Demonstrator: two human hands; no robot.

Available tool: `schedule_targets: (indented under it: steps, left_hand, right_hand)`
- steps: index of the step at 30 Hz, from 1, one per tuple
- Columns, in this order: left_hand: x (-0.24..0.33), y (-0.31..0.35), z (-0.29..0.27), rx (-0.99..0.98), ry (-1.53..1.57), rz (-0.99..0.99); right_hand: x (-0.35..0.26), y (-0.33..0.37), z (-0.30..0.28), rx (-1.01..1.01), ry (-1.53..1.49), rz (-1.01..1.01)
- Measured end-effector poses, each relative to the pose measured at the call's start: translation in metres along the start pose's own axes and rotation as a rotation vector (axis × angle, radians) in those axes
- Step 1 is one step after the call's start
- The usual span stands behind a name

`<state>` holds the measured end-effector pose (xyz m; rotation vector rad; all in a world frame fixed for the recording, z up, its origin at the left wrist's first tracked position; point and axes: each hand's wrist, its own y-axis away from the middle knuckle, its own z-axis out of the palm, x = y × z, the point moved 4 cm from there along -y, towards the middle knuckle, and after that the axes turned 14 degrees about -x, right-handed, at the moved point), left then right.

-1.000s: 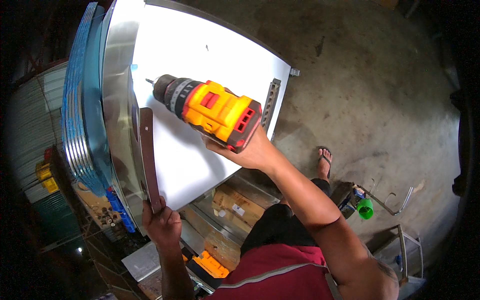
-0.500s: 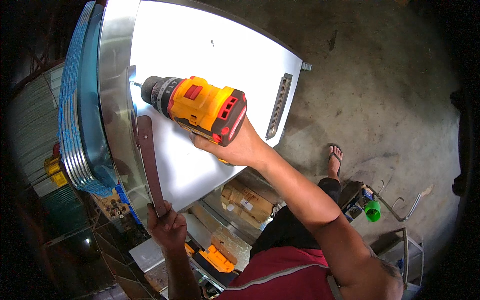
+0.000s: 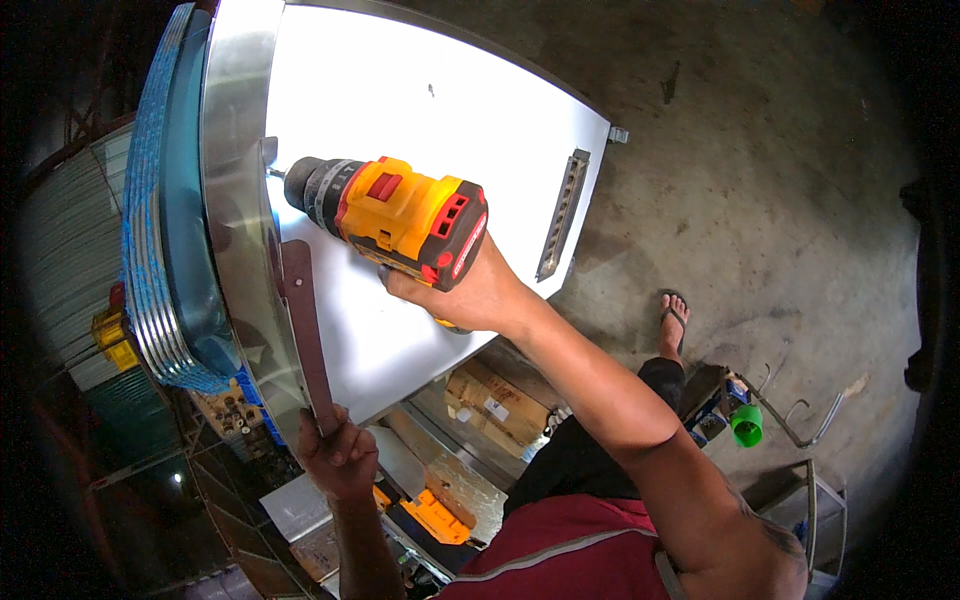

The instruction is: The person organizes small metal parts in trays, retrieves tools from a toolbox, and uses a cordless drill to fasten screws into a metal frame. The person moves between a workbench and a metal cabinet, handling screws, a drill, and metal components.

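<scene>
My right hand (image 3: 478,292) is wrapped round the handle of a yellow, red and black cordless drill (image 3: 408,212). The drill lies level, its bit pointing left at the inner side of a shiny metal edge (image 3: 236,110) on a white panel (image 3: 400,110). Whether the bit touches the metal, I cannot tell. Lower down, my left hand (image 3: 340,455) pinches the near end of a flat brown strip (image 3: 306,330). This strip runs up along the metal edge and has a small hole or fastener near its top.
A stack of curved, blue-edged sheets (image 3: 160,230) stands left of the metal edge. On the panel's right side sits a slotted dark metal piece (image 3: 560,214). Below are a cardboard box (image 3: 497,405) and an orange item (image 3: 436,517). A green cup (image 3: 746,426) and metal frame (image 3: 811,510) are right.
The whole view has shifted slightly. The drill's bit shows more plainly beside the metal edge, where a bright glint was before. Both hands keep their grips.
</scene>
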<state>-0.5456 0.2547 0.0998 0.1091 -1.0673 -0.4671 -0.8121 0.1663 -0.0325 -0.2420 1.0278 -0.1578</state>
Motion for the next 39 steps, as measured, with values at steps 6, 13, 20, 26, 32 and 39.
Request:
schedule_targets:
  steps: [6, 13, 20, 26, 32, 39]
  left_hand:
    - [0.001, 0.000, -0.001, 0.003, -0.052, 0.013]
    - [0.002, 0.000, -0.005, -0.038, -0.019, 0.007]
    - [0.003, 0.000, -0.006, -0.080, -0.048, -0.023]
    - [0.002, 0.001, -0.009, -0.100, -0.021, -0.040]
    - [0.005, 0.002, -0.010, -0.127, -0.018, -0.046]
    - [0.006, 0.004, -0.010, -0.083, -0.024, -0.028]
  right_hand:
    - [0.000, -0.002, -0.003, -0.021, -0.025, 0.057]
    - [0.001, 0.000, -0.002, -0.051, -0.007, 0.087]
    - [0.003, 0.000, -0.001, -0.090, 0.000, 0.107]
    - [-0.022, 0.004, -0.006, 0.048, 0.217, -0.076]
    - [-0.029, -0.004, -0.012, -0.003, 0.203, -0.065]
    - [-0.037, -0.001, -0.011, 0.059, 0.256, -0.061]
